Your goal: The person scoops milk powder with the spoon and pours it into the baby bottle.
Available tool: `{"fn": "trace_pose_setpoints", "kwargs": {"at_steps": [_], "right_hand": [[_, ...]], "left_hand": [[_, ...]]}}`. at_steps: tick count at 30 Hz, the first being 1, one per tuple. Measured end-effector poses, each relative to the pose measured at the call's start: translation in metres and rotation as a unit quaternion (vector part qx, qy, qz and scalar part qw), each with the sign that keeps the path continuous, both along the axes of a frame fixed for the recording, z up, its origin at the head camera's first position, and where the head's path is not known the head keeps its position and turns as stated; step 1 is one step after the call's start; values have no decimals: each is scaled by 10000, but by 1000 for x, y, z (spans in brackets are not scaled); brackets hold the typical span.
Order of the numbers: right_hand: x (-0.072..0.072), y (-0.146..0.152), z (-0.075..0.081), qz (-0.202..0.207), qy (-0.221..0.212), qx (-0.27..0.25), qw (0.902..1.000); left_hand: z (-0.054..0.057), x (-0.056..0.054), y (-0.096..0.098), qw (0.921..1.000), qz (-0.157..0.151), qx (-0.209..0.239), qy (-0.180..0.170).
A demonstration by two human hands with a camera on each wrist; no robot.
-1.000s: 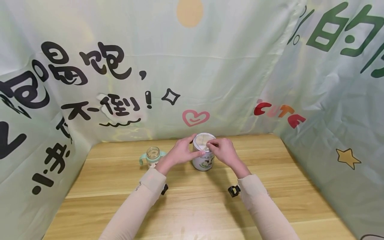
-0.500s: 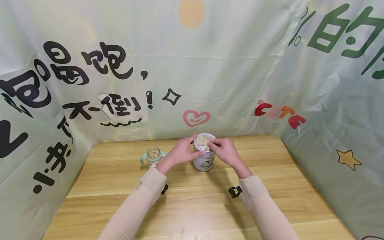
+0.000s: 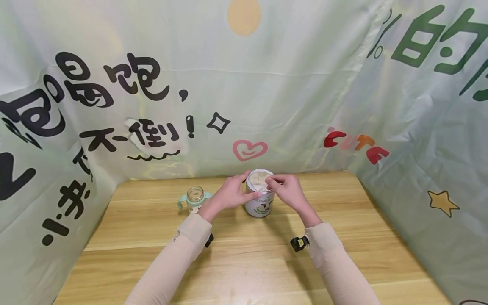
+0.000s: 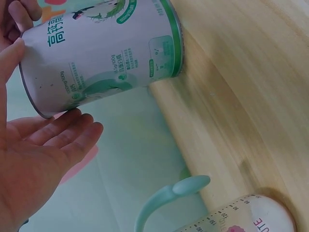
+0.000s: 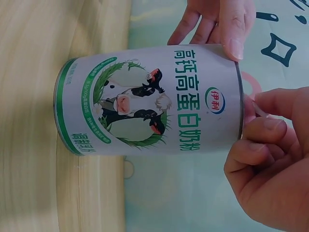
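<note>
A white-and-green milk powder can (image 3: 259, 208) with a cow picture (image 5: 133, 101) stands upright on the wooden table, its top uncovered, with a pale surface inside the rim. My left hand (image 3: 230, 193) holds the can by its upper side, thumb in front at the rim and fingers spread around the left and back. Over the right part of the rim, my right hand (image 3: 288, 192) pinches a thin white piece (image 5: 261, 113) between thumb and forefinger. Most of that piece is hidden by the fingers and the can's rim, so I cannot tell its kind.
Left of the can, partly behind my left forearm, stands a baby bottle (image 3: 195, 195) without a cap, with mint-green handles (image 4: 169, 193). Printed cloth walls (image 3: 297, 106) enclose the table (image 3: 244, 271) at the back and both sides.
My right hand has shifted slightly right and up at the can's rim, still pinching. My left hand, the can and the bottle stay in place.
</note>
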State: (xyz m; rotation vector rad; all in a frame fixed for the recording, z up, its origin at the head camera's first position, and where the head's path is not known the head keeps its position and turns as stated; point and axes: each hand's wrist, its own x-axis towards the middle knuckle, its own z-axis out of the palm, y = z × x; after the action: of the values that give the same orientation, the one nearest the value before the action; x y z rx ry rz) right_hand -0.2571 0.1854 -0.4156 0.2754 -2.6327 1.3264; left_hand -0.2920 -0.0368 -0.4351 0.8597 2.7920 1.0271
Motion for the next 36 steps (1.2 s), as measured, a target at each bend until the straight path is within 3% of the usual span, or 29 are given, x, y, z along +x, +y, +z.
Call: {"fn": "trace_pose_setpoints", "kwargs": {"at_steps": [19, 36], "right_hand": [[1, 4, 3, -917, -270, -658, 9932], [3, 4, 4, -901, -141, -763, 9929]], "left_hand": [[-1, 0, 1, 9999, 27, 153, -23], [-1, 0, 1, 9999, 65, 91, 9]]}}
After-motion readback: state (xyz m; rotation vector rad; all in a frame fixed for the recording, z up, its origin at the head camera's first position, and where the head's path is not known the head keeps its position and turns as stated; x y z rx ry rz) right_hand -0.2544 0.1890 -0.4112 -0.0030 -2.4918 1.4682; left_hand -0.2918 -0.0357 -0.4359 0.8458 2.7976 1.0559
